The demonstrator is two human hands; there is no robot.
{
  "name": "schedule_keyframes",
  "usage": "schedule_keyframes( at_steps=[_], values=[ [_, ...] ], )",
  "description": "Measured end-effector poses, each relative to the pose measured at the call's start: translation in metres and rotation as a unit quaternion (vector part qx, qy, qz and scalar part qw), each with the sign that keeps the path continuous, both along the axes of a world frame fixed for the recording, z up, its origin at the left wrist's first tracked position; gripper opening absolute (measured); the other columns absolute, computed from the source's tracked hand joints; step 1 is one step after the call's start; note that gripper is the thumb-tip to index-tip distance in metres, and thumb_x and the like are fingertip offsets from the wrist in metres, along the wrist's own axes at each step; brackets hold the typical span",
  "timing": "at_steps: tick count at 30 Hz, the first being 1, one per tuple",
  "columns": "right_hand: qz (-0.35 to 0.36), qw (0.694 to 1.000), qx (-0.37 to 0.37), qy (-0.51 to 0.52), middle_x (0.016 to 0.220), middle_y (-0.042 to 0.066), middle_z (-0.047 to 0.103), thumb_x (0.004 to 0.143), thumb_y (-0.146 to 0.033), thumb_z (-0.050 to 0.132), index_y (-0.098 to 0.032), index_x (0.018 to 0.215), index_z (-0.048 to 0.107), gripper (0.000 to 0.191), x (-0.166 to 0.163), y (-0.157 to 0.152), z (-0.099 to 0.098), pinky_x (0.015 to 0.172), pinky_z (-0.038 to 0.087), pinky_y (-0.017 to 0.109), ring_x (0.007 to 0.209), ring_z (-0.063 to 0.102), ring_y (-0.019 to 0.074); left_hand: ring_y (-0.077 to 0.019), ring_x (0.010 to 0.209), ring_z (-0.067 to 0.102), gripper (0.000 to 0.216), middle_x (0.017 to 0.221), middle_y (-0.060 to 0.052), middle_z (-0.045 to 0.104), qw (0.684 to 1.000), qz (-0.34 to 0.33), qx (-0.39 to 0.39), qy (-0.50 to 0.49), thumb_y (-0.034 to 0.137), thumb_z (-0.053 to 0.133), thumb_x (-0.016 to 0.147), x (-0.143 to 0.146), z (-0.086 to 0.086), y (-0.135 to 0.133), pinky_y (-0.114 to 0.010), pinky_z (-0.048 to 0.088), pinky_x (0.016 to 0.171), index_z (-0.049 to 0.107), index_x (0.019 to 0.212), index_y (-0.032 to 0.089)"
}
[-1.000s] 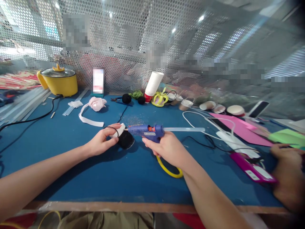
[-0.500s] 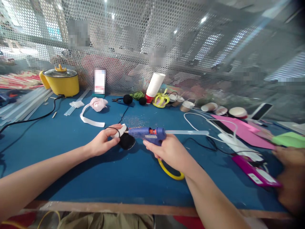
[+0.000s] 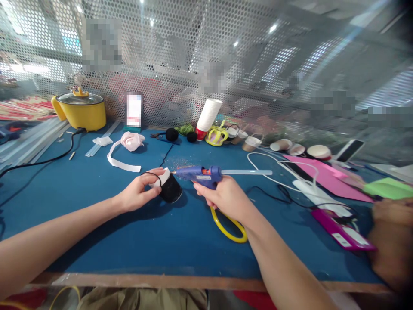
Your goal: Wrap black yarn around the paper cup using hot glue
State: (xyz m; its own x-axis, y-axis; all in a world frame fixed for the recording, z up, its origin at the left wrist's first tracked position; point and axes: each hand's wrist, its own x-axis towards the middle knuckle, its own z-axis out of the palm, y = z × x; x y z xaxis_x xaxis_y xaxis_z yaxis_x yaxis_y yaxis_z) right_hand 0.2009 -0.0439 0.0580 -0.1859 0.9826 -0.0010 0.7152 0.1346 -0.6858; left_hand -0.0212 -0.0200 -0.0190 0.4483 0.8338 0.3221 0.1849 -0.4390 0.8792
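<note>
My left hand (image 3: 139, 192) pinches a small white piece with a black pom-pom (image 3: 170, 189) and a thin black loop, just above the blue table (image 3: 97, 206). In my right hand (image 3: 222, 198) is a blue hot glue gun (image 3: 201, 175), gripped by the handle, with a clear glue stick jutting from its back. The gun's nozzle points left and nearly touches the white piece's top edge. A yellow ring (image 3: 227, 226) lies on the table under my right wrist.
A yellow pot (image 3: 80, 112), glue sticks, a pink ribbon flower (image 3: 131, 140), pom-poms, a stack of white cups (image 3: 208, 114) and a yellow crown line the back by the mesh wall. Cables, pink and green sheets and a magenta box (image 3: 342, 228) lie right, where another person's hand (image 3: 390, 241) rests.
The glue gun has lifted slightly and its nozzle now sits at the upper edge of the white piece. My left hand has turned the pom-pom piece a little.
</note>
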Motion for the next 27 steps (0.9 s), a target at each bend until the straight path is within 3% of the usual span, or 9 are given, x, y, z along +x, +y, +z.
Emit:
schedule_keyframes(
  at_steps=[4,7,10,14,19,22,24,27],
  values=[
    [-0.018,1.0,-0.007,0.017,0.038,-0.003,0.05,0.072,-0.035,0.055,-0.016,0.06,0.054,0.022,0.002,0.005,-0.005,0.037,0.04,0.02,0.033,0.045,0.0088,-0.0277,0.125,0.036,0.021,0.128,-0.015,0.048,1.0,-0.005,0.01,0.004,0.035,0.05,0.079,0.0,0.0,0.0,-0.042,0.027,0.104,0.053,0.071,0.016],
    [-0.034,0.995,-0.016,0.093,0.041,-0.005,0.049,0.069,-0.034,0.059,-0.017,0.067,0.053,0.019,0.006,0.015,-0.009,0.036,0.037,0.02,0.034,0.044,0.0082,-0.0272,0.124,0.037,0.018,0.127,-0.015,0.049,1.0,0.0,0.023,0.011,0.032,0.05,0.079,0.001,0.001,0.0,-0.042,0.026,0.105,0.054,0.072,0.016],
    [-0.078,0.985,0.023,0.152,0.052,-0.004,0.054,0.069,-0.031,0.061,-0.017,0.075,0.052,0.018,0.015,0.034,-0.015,0.042,0.041,0.02,0.042,0.048,0.0081,-0.0274,0.124,0.038,0.016,0.126,-0.014,0.05,0.999,0.007,0.036,0.017,0.03,0.049,0.079,0.001,0.002,0.0,-0.043,0.027,0.105,0.054,0.073,0.016],
    [-0.143,0.988,0.046,0.044,0.064,0.003,0.061,0.075,-0.03,0.056,-0.015,0.067,0.054,0.016,0.028,0.068,-0.026,0.05,0.043,0.02,0.052,0.054,0.0091,-0.0281,0.122,0.04,0.014,0.123,-0.015,0.053,0.996,0.013,0.08,0.035,0.027,0.048,0.079,0.001,0.004,-0.002,-0.046,0.029,0.103,0.054,0.074,0.016],
    [-0.163,0.985,0.018,-0.054,0.044,0.001,0.053,0.079,-0.034,0.05,-0.017,0.055,0.05,0.03,0.031,0.097,-0.045,0.043,0.04,0.023,0.038,0.05,0.0111,-0.0279,0.122,0.041,0.012,0.121,-0.017,0.054,0.985,0.018,0.159,0.069,0.02,0.047,0.078,0.002,0.008,-0.004,-0.047,0.032,0.102,0.051,0.068,0.016],
    [-0.167,0.98,0.017,-0.103,0.043,0.001,0.053,0.075,-0.036,0.056,-0.017,0.06,0.054,0.025,0.026,0.104,-0.051,0.047,0.042,0.026,0.04,0.054,0.0139,-0.0273,0.121,0.041,0.01,0.12,-0.017,0.054,0.979,0.03,0.186,0.08,0.017,0.047,0.077,0.002,0.009,-0.004,-0.047,0.033,0.101,0.051,0.069,0.016],
    [-0.172,0.976,0.035,-0.131,0.054,0.006,0.06,0.073,-0.033,0.06,-0.015,0.069,0.057,0.019,0.02,0.102,-0.048,0.054,0.045,0.03,0.052,0.06,0.0191,-0.0268,0.121,0.042,0.009,0.12,-0.016,0.055,0.976,0.033,0.198,0.083,0.016,0.047,0.077,0.003,0.009,-0.004,-0.047,0.034,0.1,0.052,0.069,0.016],
    [-0.164,0.968,0.099,-0.163,0.087,0.017,0.063,0.073,-0.027,0.06,-0.012,0.081,0.059,0.017,0.005,0.09,-0.034,0.077,0.043,0.04,0.088,0.059,0.0278,-0.0267,0.12,0.042,0.008,0.12,-0.015,0.055,0.973,0.037,0.212,0.089,0.015,0.048,0.076,0.003,0.01,-0.005,-0.047,0.033,0.101,0.052,0.069,0.016]
  ],
)
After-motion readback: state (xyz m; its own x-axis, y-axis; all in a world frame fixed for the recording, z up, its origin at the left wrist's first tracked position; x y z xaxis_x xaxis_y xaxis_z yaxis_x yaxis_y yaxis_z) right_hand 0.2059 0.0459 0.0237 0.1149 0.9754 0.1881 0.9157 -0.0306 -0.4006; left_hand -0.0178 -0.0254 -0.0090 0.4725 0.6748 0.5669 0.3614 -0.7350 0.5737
